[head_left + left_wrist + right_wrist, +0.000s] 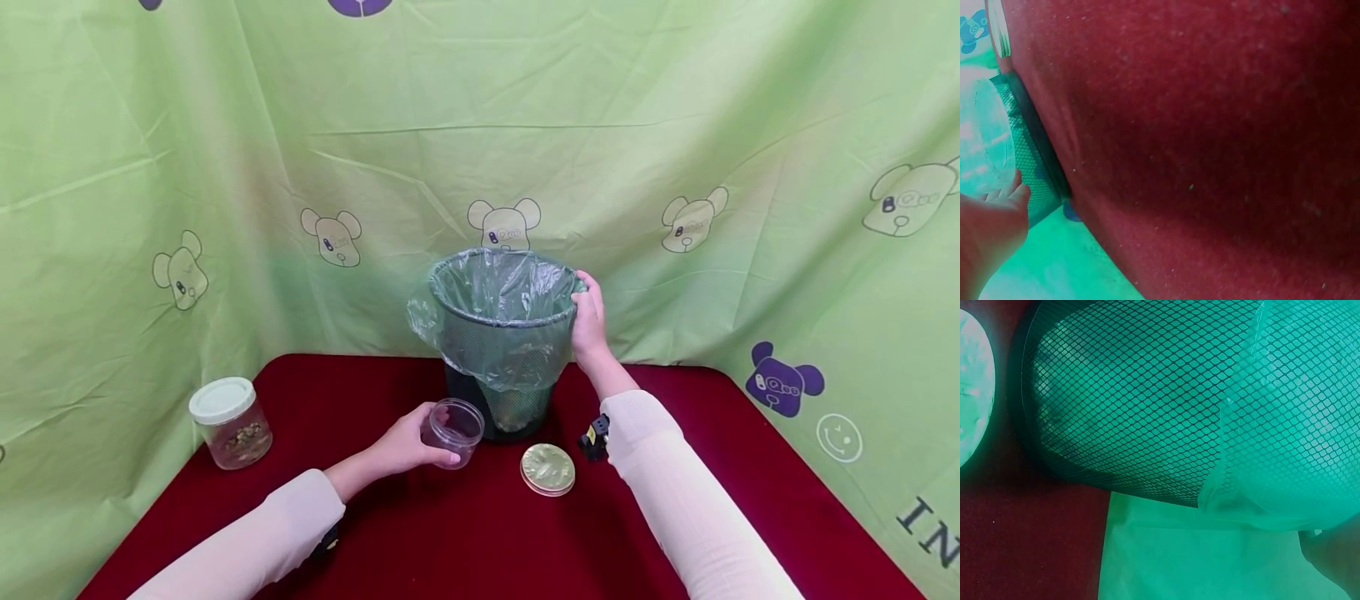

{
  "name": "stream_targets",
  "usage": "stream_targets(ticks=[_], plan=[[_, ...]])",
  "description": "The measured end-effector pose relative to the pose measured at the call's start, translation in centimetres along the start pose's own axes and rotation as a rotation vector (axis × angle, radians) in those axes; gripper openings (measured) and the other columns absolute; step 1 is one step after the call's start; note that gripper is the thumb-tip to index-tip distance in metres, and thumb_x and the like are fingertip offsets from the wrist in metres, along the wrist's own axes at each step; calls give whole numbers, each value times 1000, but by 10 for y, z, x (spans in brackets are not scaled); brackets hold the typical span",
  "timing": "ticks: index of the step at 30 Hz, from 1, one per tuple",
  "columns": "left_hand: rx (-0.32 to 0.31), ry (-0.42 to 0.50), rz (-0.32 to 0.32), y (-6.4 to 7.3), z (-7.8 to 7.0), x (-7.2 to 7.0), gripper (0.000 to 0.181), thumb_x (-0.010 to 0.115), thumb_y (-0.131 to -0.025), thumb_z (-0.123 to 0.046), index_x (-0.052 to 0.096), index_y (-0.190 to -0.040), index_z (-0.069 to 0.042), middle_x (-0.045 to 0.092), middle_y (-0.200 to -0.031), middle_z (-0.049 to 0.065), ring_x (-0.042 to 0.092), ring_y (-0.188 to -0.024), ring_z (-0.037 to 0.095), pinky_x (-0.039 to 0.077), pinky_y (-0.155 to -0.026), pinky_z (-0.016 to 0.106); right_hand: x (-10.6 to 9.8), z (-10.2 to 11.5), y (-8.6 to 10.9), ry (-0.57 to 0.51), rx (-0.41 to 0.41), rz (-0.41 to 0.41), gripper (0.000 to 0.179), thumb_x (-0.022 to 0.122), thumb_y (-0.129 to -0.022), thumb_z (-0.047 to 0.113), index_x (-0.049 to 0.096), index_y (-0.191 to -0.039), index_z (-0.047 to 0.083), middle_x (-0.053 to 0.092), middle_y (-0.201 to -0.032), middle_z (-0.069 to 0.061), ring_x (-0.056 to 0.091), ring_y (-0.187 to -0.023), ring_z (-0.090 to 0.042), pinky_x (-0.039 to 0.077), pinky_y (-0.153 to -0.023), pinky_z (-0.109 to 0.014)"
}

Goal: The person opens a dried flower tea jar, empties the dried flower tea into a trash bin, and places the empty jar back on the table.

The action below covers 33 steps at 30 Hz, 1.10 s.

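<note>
In the head view my left hand (pixel 407 439) grips a clear plastic jar (pixel 455 435) without a lid, its mouth facing up, just in front of the bin. The left wrist view shows the jar (pixel 988 140) against the left hand's fingertips (pixel 1019 195). My right hand (pixel 590 321) holds the right rim of a black mesh waste bin (pixel 468 398), fingers over its edge. A translucent bag (pixel 495 358) lines the bin and folds down outside. The right wrist view shows the mesh bin (pixel 1129 394) close up. A round gold lid (pixel 548 468) lies right of the jar.
At the table's left edge stands a clear jar (pixel 238 437) with a white lid (pixel 222 401) and small brownish pieces inside. Dark red cloth (pixel 465 542) covers the table. A green printed curtain (pixel 420 167) hangs close behind the bin and along both sides.
</note>
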<state>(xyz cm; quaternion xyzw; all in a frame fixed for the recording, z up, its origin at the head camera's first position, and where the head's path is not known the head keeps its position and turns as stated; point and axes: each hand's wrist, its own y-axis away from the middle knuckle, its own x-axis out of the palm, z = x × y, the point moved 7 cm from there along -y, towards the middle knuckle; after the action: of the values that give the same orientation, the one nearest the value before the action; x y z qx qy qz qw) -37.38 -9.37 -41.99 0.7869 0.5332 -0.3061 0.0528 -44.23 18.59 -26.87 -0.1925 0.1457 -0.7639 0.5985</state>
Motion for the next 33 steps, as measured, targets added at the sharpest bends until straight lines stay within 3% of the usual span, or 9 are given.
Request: stream_targets(ticks=[19, 22, 33], plan=[[-18, 0, 82, 3, 13, 13, 77, 88, -69, -22, 48, -129, 4, 60, -121, 15, 57, -111, 24, 45, -96, 41, 1, 1, 0, -16, 3, 6, 56, 31, -90, 9, 34, -145, -1, 38, -144, -18, 39, -125, -27, 30, -101, -30], [-20, 13, 91, 6, 8, 13, 76, 88, -70, -20, 47, -129, 5, 59, -121, 16, 57, -110, 25, 45, -94, 42, 1, 1, 0, -7, 2, 6, 55, 31, -90, 9, 34, -145, -1, 38, -145, -17, 38, -125, -27, 29, -102, -30], [5, 17, 118, 3, 18, 17, 79, 88, -69, -20, 45, -132, 4, 56, -129, 17, 52, -120, 29, 40, -101, 45, 1, 2, 1, -1, 5, -1, 56, 31, -89, 9, 34, -144, -1, 38, -145, -16, 39, -124, -26, 31, -102, -30]])
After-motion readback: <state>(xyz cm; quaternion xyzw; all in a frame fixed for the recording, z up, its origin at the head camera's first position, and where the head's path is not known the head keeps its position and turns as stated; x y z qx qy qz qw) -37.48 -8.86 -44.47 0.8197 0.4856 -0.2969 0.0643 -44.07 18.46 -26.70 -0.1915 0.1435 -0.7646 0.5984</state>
